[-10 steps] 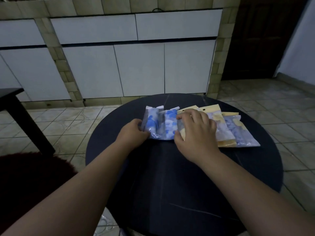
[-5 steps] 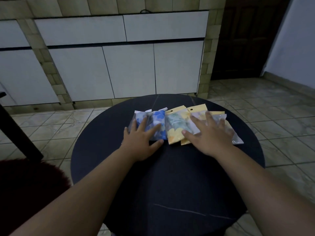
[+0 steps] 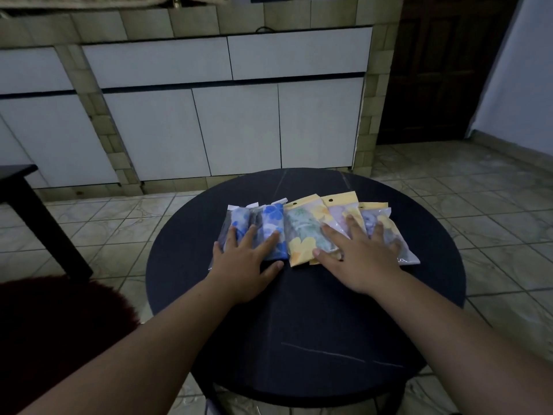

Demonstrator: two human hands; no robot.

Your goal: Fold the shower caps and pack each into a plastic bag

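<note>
Several packed shower caps in clear plastic bags lie in a row on the far half of a round dark table (image 3: 305,324). Two blue floral packs (image 3: 270,218) are at the left. A green-and-yellow pack (image 3: 300,232) sits in the middle, and two packs with yellow header cards (image 3: 341,206) lie at the right, overlapping. My left hand (image 3: 245,262) rests flat, fingers spread, on the blue packs. My right hand (image 3: 356,256) lies flat, fingers spread, on the right-hand packs. Neither hand grips anything.
White cabinet doors (image 3: 233,127) in a tiled counter stand behind the table. A dark table leg and top (image 3: 33,211) are at the left, a dark red furry seat (image 3: 54,333) at the lower left, and a dark door (image 3: 434,70) at the back right. Tiled floor surrounds the table.
Both hands went from curled at the packs' edges to flat with fingers spread on top of them. The packs sit closer together in a tidier row.
</note>
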